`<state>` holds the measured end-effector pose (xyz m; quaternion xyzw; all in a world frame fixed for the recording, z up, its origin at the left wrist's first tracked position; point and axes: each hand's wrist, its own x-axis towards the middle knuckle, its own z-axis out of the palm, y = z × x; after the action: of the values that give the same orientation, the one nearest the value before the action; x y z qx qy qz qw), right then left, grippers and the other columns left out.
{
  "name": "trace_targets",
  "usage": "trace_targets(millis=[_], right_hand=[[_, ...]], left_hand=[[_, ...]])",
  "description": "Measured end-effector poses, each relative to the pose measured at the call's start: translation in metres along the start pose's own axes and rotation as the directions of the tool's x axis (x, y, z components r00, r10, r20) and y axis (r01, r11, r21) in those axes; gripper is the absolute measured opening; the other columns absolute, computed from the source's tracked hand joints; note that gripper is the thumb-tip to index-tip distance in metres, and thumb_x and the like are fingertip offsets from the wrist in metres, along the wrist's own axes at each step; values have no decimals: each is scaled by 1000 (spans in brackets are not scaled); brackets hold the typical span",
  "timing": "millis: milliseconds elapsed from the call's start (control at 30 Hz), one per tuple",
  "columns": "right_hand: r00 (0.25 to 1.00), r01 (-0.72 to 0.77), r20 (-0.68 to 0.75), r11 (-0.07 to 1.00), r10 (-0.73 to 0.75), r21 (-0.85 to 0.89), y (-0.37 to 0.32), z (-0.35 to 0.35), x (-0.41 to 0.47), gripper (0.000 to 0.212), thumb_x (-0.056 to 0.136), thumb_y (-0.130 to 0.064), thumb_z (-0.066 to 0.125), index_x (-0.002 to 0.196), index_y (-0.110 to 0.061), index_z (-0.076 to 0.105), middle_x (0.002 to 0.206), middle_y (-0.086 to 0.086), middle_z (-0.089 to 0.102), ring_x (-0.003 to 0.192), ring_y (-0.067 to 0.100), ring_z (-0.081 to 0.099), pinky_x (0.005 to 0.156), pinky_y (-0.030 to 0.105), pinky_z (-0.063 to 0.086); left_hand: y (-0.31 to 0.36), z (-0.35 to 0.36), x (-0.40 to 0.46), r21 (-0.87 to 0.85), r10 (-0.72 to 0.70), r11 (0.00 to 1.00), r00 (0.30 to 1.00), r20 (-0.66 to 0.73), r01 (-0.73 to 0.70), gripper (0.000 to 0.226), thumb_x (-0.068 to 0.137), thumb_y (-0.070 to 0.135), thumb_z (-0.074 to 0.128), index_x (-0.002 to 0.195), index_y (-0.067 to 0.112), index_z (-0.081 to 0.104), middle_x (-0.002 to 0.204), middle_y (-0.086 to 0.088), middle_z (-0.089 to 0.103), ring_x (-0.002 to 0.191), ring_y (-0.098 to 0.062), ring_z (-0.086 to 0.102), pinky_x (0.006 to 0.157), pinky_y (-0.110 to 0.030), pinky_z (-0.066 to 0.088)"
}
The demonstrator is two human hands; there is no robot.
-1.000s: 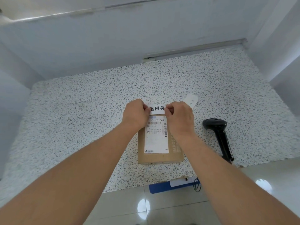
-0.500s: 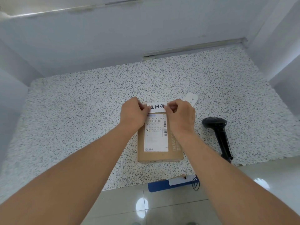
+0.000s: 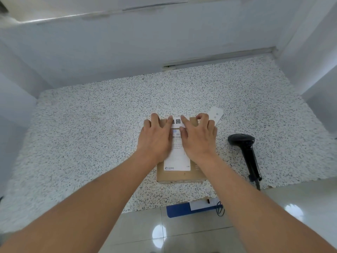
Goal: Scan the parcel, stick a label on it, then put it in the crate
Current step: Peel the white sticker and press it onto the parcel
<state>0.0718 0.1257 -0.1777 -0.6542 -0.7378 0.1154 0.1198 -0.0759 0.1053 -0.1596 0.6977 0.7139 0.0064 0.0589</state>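
Overhead, pale walls box in a speckled counter (image 3: 91, 125) above glossy floor tiles. Both the left hand (image 3: 156, 137) and right hand (image 3: 198, 139), pinching the label (image 3: 176, 122) before, now press flat, fingers spread, smoothing it onto the parcel (image 3: 180, 175) mid-counter, beside the scanner (image 3: 244, 148).

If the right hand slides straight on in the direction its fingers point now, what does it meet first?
The right hand lies flat on the parcel, fingers pointing away and slightly left, on the white label. Past the parcel's far edge only bare speckled table shows, then probably the wall; the loose slip lies off to the right.
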Motion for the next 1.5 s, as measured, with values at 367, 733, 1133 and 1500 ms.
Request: trace_targets(millis=[367,733,1133,1500], right_hand=[[999,18,46,999,-17,-29,6,-5,-19,54,107,-53,35,159,-37,33,157,17,25,133,35,36,111,50,35],[996,25,88,999,-21,-41,14,-8,-35,56,108,-51,31,161,-33,31,162,15,21,140,34,33,115,49,32],[978,16,203,992,-41,124,16,-17,-57,58,110,-47,29,164,-27,21,172,9,11,150,34,31,115,49,38],[969,39,226,968,-97,249,22,-6,-103,61,111,-49,28,166,-30,12,175,-2,-7,154,31,29,113,53,41]], left_hand=[[1,2,-23,-58,-14,998,998,62,17,63,103,57,19,160,30,14,160,-21,16,134,-43,37,104,-53,43],[-2,7,-38,-105,-80,990,988,136,94,63,103,57,19,160,34,4,162,-21,12,138,-44,34,105,-56,43],[7,-3,-67,-198,-36,977,980,193,75,66,104,55,25,161,31,3,167,-16,-8,139,-43,37,102,-54,46],[6,16,-102,-347,110,937,975,195,-37,69,106,47,26,162,27,-8,167,2,-29,144,-33,39,108,-44,46]])
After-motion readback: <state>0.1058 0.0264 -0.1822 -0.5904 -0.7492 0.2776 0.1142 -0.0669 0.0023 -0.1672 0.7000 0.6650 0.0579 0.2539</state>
